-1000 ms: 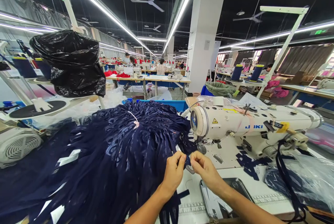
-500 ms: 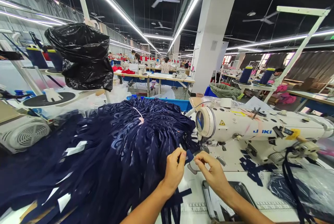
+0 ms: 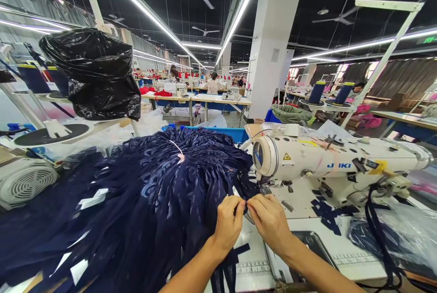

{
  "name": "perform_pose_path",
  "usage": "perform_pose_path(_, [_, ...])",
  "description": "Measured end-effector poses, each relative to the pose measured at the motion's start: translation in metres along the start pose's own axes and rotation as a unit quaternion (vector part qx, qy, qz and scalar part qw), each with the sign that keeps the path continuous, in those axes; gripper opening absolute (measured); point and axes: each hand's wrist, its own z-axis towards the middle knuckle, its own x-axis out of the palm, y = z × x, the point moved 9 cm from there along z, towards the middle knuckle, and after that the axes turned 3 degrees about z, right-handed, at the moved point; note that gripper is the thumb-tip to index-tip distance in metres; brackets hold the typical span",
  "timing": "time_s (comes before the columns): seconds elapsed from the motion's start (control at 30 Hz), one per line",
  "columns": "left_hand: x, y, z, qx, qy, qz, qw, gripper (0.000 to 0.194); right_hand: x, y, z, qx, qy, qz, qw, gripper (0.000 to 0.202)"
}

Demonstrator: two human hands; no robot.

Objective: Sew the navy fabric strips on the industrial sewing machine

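Note:
My left hand (image 3: 228, 224) and my right hand (image 3: 271, 222) meet in front of the sewing machine (image 3: 314, 159), fingertips almost touching. Both are closed in a pinch on a small navy fabric piece (image 3: 246, 208), mostly hidden by the fingers. Just left of them spreads a large heap of navy garments (image 3: 191, 193), gathered near its top by a pale tie (image 3: 180, 157). Navy strips (image 3: 229, 265) hang down below my left wrist. A dark-rimmed tray (image 3: 319, 245) lies under my right forearm.
Navy fabric scraps (image 3: 329, 218) lie on the machine bed. A clear plastic bag (image 3: 406, 234) sits at the right. A printed ruler (image 3: 252, 269) runs along the table's front. A black plastic bag (image 3: 99, 74) hangs on the thread stand at the left.
My right hand has moved left to meet my left hand, and its fingers have closed on the navy piece. That piece is now mostly covered. The view has shifted slightly.

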Motion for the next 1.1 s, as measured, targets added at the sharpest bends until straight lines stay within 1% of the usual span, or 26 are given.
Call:
perform_pose_path(0.1, [0.000,-0.004,0.000,0.024,0.000,0.017,1.000,0.030,0.003,-0.001,0.000,0.004,0.008,-0.017,1.000,0.028])
perform_pose_path(0.17, [0.001,-0.005,0.000,0.034,-0.001,0.019,0.999,0.030,0.004,-0.008,0.000,0.034,0.019,0.019,0.999,0.025])
perform_pose_path(0.27, [0.002,-0.004,0.000,0.030,0.004,0.019,0.999,0.030,0.008,-0.017,-0.002,0.077,0.044,0.085,0.992,0.021])
perform_pose_path(0.37, [0.003,-0.003,0.001,0.024,0.012,0.029,0.999,0.031,0.011,-0.021,-0.002,0.090,0.062,0.109,0.988,0.022])
perform_pose_path(0.5, [0.004,-0.007,0.000,0.055,0.012,0.048,0.997,0.031,0.012,-0.021,-0.003,0.085,0.055,0.086,0.991,0.021])
perform_pose_path(0.57, [0.007,-0.008,-0.001,0.073,0.021,0.061,0.995,0.031,0.012,-0.019,-0.003,0.077,0.045,0.067,0.994,0.020])
perform_pose_path(0.63, [0.011,-0.009,-0.002,0.084,0.038,0.067,0.994,0.031,0.011,-0.021,-0.003,0.087,0.041,0.083,0.992,0.019])
perform_pose_path(0.67, [0.013,-0.009,-0.003,0.085,0.045,0.063,0.993,0.031,0.012,-0.025,-0.003,0.109,0.046,0.120,0.986,0.018])
perform_pose_path(0.7, [0.014,-0.007,-0.003,0.078,0.050,0.056,0.994,0.031,0.014,-0.030,-0.003,0.142,0.057,0.179,0.972,0.017])
perform_pose_path(0.73, [0.015,-0.005,-0.002,0.063,0.054,0.042,0.996,0.030,0.017,-0.036,-0.004,0.181,0.070,0.255,0.947,0.016])
perform_pose_path(0.8, [0.015,0.004,0.000,0.015,0.057,0.003,0.998,0.031,0.021,-0.042,-0.006,0.250,0.086,0.403,0.876,0.013])
perform_pose_path(0.83, [0.015,0.009,0.001,-0.013,0.057,-0.021,0.998,0.031,0.020,-0.044,-0.006,0.272,0.087,0.452,0.845,0.013])
perform_pose_path(0.87, [0.014,0.013,0.002,-0.041,0.055,-0.045,0.997,0.031,0.019,-0.045,-0.006,0.287,0.082,0.479,0.826,0.012])
perform_pose_path(0.9, [0.014,0.017,0.002,-0.066,0.053,-0.069,0.994,0.032,0.016,-0.047,-0.005,0.298,0.072,0.485,0.819,0.012])
perform_pose_path(1.0, [0.014,0.024,0.003,-0.130,0.056,-0.133,0.981,0.036,0.011,-0.054,-0.004,0.326,0.043,0.461,0.824,0.015])
perform_pose_path(1.1, [0.018,0.026,0.003,-0.172,0.078,-0.178,0.966,0.036,0.012,-0.057,-0.004,0.332,0.017,0.462,0.822,0.020])
